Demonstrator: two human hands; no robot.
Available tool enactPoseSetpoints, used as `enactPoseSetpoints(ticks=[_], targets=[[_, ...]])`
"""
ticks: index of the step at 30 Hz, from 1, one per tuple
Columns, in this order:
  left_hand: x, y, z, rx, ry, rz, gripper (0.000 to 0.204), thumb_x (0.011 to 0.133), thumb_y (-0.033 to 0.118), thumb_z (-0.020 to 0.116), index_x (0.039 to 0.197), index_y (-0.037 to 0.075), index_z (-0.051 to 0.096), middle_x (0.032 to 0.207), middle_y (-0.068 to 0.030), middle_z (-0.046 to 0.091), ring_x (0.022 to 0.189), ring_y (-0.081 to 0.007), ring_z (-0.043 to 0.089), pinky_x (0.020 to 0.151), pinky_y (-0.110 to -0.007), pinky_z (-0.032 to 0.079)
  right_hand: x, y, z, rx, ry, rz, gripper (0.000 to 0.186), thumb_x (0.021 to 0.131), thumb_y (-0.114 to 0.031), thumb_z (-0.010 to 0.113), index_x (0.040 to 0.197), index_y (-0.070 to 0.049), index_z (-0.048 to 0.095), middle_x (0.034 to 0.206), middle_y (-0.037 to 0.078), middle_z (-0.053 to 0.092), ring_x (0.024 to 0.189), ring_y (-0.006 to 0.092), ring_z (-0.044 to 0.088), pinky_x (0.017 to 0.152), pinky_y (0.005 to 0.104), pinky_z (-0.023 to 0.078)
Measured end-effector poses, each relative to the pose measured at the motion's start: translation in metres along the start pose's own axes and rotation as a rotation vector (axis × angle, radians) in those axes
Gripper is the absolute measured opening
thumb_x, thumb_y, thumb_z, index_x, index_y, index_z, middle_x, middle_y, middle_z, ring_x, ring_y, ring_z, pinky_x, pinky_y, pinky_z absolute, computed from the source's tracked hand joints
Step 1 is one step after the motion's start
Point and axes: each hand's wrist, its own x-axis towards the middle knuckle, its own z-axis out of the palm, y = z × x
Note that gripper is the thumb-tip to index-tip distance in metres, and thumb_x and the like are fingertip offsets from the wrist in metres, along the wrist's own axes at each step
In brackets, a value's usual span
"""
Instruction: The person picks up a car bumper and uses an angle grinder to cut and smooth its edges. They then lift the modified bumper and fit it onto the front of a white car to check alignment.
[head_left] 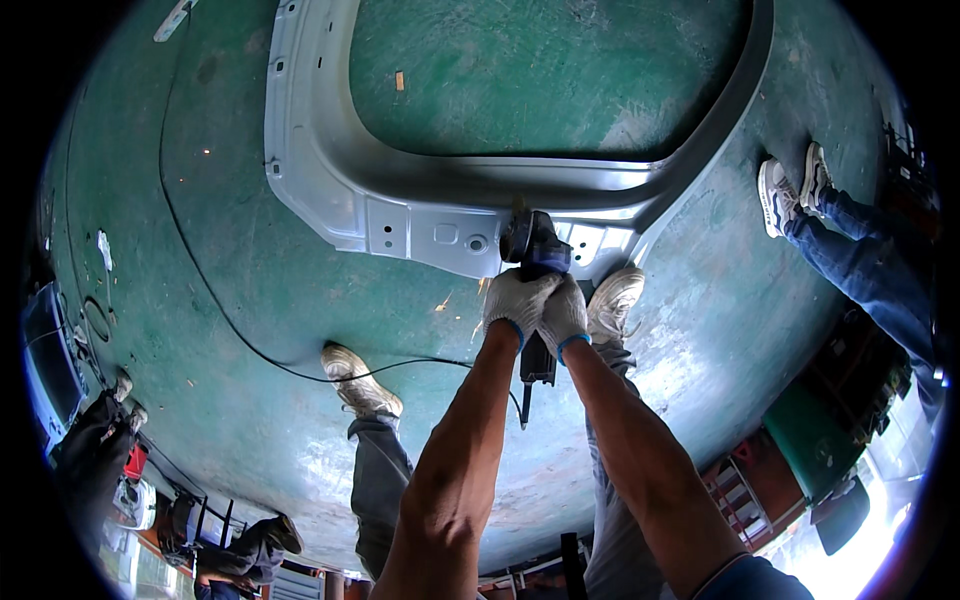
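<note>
My left hand [515, 298] and my right hand [562, 312], both in white knit gloves with blue cuffs, are closed round a dark angle grinder [540, 245]. Its head lies over the lower strip of a large grey metal panel [450, 190] that curves round a wide opening. Whether the disc touches the metal is unclear. A black power cord [240, 330] trails from the tool across the green floor. My left shoe [360, 380] rests on the floor; my right shoe [615, 305] is beside the panel's lower edge.
Another person's sneakers and jeans [840, 240] are at the right. More people's legs [100, 440] show at lower left, near a blue object [50, 360] and cables. A green object [800, 440], racks and other gear line the lower right rim.
</note>
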Motion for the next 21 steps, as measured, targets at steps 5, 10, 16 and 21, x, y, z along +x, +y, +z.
enactPoseSetpoints(ticks=[5,10,16,21], targets=[[0.001,0.002,0.0,-0.006,-0.004,-0.016,0.047,0.085,0.033,0.079,0.112,-0.005,0.075,0.101,-0.016,0.078,0.091,-0.0215,0.073,0.083,-0.035,0.056,0.003,0.003,0.001,0.037,-0.002,-0.002,0.056,0.081,-0.036,0.081,0.116,0.002,0.059,0.105,0.027,0.072,0.1,0.0434,0.071,0.084,0.0468,0.057],[-0.013,0.007,0.004,0.048,-0.013,0.021,0.049,0.086,0.036,0.078,0.114,-0.004,0.075,0.101,-0.0179,0.078,0.091,-0.0224,0.074,0.083,-0.036,0.057,0.0,0.016,0.0,0.131,0.02,-0.015,0.052,0.084,-0.035,0.078,0.117,0.0,0.059,0.104,0.027,0.072,0.098,0.044,0.071,0.084,0.0475,0.056],[-0.134,0.014,0.0,0.006,-0.035,0.19,0.047,0.101,0.035,0.064,0.128,-0.004,0.064,0.13,-0.0266,0.066,0.115,-0.0387,0.068,0.1,-0.04,0.051,-0.098,-0.022,-0.064,0.289,0.034,0.017,0.042,0.081,-0.027,0.08,0.111,-0.002,0.064,0.098,0.02,0.073,0.093,0.0347,0.071,0.081,0.0425,0.055],[-0.291,-0.07,-0.035,0.316,-0.33,0.376,0.039,0.108,0.019,0.044,0.142,0.003,0.054,0.126,-0.0216,0.068,0.12,-0.0371,0.065,0.099,-0.041,0.053,-0.171,-0.073,-0.131,0.844,-0.05,0.37,0.032,0.075,-0.005,0.079,0.102,-0.003,0.062,0.084,0.007,0.064,0.07,0.0212,0.066,0.067,0.0361,0.057]])
